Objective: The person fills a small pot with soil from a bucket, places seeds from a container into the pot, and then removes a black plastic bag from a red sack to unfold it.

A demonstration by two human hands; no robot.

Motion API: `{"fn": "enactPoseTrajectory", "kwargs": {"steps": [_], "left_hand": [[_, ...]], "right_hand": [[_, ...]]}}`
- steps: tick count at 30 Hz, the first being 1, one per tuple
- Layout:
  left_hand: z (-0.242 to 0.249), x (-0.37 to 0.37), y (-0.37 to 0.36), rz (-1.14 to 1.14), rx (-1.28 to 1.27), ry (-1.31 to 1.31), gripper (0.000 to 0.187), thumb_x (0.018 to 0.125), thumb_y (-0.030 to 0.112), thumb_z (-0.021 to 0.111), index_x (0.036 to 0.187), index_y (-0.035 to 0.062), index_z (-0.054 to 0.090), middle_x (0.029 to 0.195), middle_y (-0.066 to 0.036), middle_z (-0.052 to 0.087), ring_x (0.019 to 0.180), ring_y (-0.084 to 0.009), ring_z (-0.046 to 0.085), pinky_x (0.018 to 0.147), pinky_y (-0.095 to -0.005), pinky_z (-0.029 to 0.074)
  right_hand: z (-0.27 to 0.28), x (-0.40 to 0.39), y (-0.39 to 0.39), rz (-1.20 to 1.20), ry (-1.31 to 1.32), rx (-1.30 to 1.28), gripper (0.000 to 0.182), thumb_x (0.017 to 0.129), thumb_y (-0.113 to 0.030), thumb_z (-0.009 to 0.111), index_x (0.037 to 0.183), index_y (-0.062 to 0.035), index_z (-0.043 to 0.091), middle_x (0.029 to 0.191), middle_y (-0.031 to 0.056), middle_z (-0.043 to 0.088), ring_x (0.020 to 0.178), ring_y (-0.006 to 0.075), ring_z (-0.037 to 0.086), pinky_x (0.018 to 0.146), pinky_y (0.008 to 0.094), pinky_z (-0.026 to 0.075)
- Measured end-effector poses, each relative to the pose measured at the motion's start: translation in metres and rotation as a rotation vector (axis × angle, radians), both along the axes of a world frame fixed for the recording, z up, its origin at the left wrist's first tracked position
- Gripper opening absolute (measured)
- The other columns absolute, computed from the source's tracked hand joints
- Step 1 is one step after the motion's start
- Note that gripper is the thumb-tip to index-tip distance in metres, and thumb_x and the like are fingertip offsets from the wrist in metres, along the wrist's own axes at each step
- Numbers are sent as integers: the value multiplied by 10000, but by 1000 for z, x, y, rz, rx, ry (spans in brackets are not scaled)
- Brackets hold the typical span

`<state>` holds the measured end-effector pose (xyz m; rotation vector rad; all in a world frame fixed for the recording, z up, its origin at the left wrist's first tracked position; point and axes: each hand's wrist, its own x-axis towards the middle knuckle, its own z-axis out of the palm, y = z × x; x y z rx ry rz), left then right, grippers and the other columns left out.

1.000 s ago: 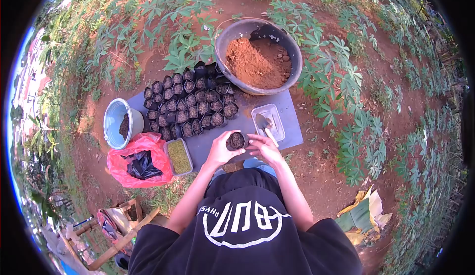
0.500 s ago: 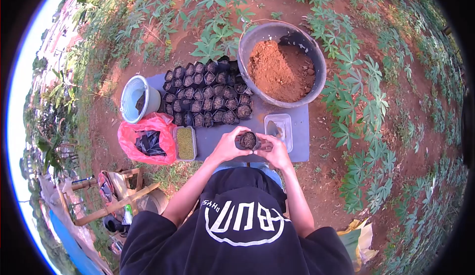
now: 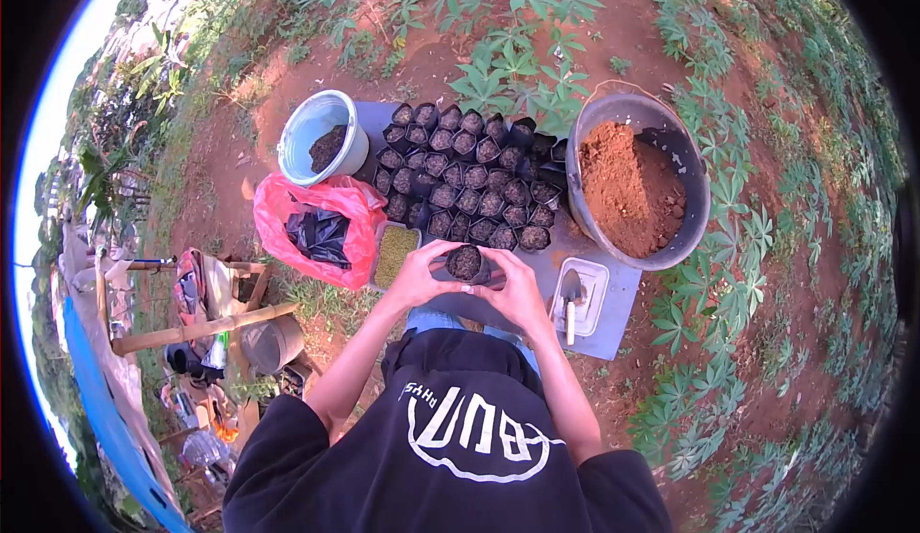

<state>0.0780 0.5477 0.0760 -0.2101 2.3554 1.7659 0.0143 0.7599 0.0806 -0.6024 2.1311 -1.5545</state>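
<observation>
A small black bag of dark soil (image 3: pixel 465 263) is held upright between my two hands near the table's front edge. My left hand (image 3: pixel 422 276) has its fingers curved round the bag's left side. On the right side, my right hand (image 3: pixel 510 289) is closed against the same bag. Just beyond them stand rows of filled black bags (image 3: pixel 470 173) packed together. A clear tub of green grains (image 3: pixel 395 253) is close to my left hand. To the right, a small trowel (image 3: pixel 571 295) with a pale handle lies in a white tray (image 3: pixel 601 274).
A large dark basin (image 3: pixel 702 209) of reddish soil stands at the right. At the left are a light blue bucket (image 3: pixel 356 150) with dark soil and a pink plastic bag (image 3: pixel 359 209) holding black plastic. A bamboo frame (image 3: pixel 206 329) stands on the ground at lower left.
The view has turned, so the table and its things appear shifted and rotated. My right fingers have come in closer round the bag. The trowel's handle now shows.
</observation>
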Motion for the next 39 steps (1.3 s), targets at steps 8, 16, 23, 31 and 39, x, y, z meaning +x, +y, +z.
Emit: {"fn": "enactPoseTrajectory", "kwargs": {"steps": [8, 16, 23, 31, 39], "left_hand": [[-12, -20, -104, -54, 139, -91, 752, 674, 135, 912, 1339, 52, 570, 1359, -103, 600, 1275, -254, 576, 1073, -456, 493], [-80, -47, -248, -262, -717, 142, 437, 802, 145, 670, 1225, 53, 613, 1314, -128, 612, 1275, -326, 538, 1133, -475, 394], [-138, -31, -273, -306, -839, -5, 465, 889, 291, 595, 1323, 130, 629, 1293, -123, 615, 1251, -344, 518, 1159, -558, 318], [-156, -19, -299, -248, -765, -107, 388, 862, 251, 656, 1210, 81, 681, 1344, -166, 540, 1280, -373, 486, 1088, -487, 431], [-167, -15, -317, -232, -653, -48, 370, 863, 220, 674, 1185, 39, 657, 1290, -172, 559, 1234, -349, 545, 1017, -447, 498]], "right_hand": [[-16, -11, -108, 10, 58, 100, 676, 681, -164, 897, 1275, -52, 596, 1143, 142, 660, 1021, 289, 686, 858, 373, 561], [-53, -12, -217, -239, 77, 319, 664, 671, -169, 900, 1247, -64, 587, 1137, 135, 671, 1055, 294, 660, 938, 404, 514], [-81, -8, -275, -255, 136, 436, 651, 645, -196, 880, 1214, -72, 590, 1132, 149, 664, 1069, 341, 630, 955, 416, 511], [-87, -12, -330, -227, 221, 616, 606, 650, -277, 881, 1170, -89, 632, 1110, 98, 671, 1050, 311, 640, 913, 404, 508], [-114, -8, -356, -233, 388, 828, 584, 613, -332, 886, 1119, -142, 665, 1035, 30, 699, 1025, 254, 590, 844, 391, 435]]}}
